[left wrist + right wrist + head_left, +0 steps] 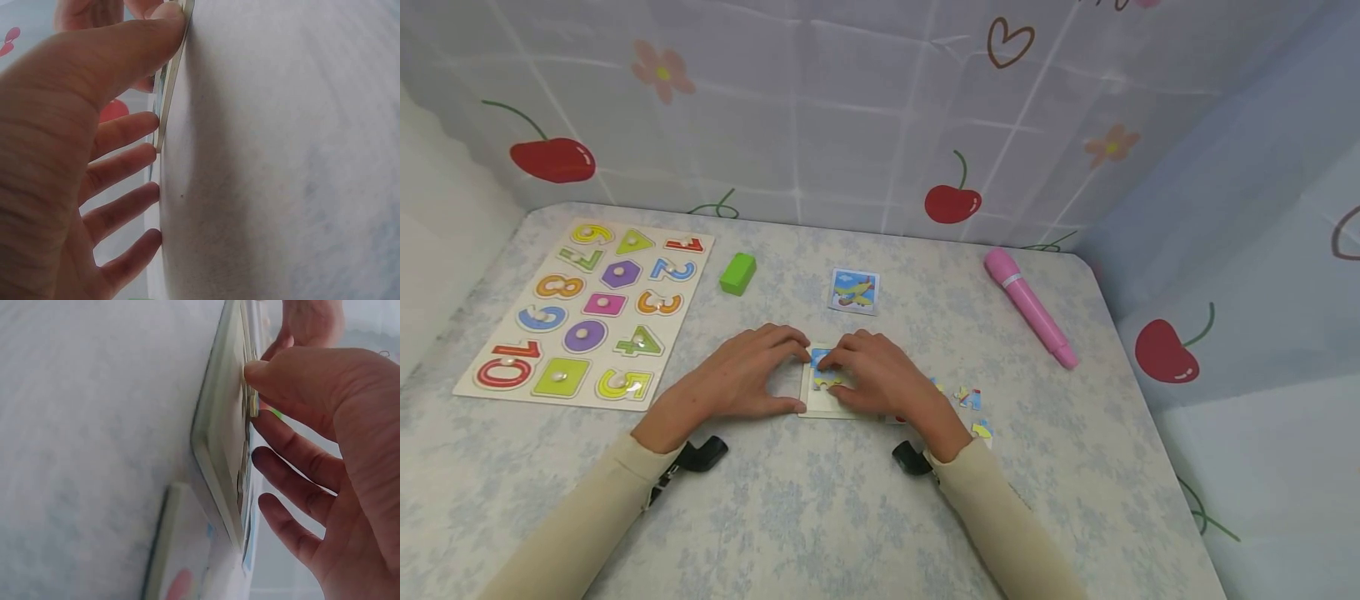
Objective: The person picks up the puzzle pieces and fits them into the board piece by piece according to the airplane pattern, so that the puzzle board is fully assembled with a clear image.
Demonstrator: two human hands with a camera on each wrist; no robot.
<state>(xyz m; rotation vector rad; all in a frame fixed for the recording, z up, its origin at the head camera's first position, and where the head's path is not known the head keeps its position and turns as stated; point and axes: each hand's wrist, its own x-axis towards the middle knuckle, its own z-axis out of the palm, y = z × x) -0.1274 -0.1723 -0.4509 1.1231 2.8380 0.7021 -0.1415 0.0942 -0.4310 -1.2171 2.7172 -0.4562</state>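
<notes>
"Hands?"

"Left hand (747, 372) splayed, touching the puzzle tray (823, 406); right hand (880, 372) pinches a puzzle piece (830, 377) over it, hiding part."

"Nearby?"

"Green block (738, 274) and plane card (854, 292) beyond; loose pieces (975, 400) beside the right wrist."

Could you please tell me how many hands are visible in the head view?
2: the left hand at the left edge of the puzzle tray, and the right hand over it. No others show.
</notes>
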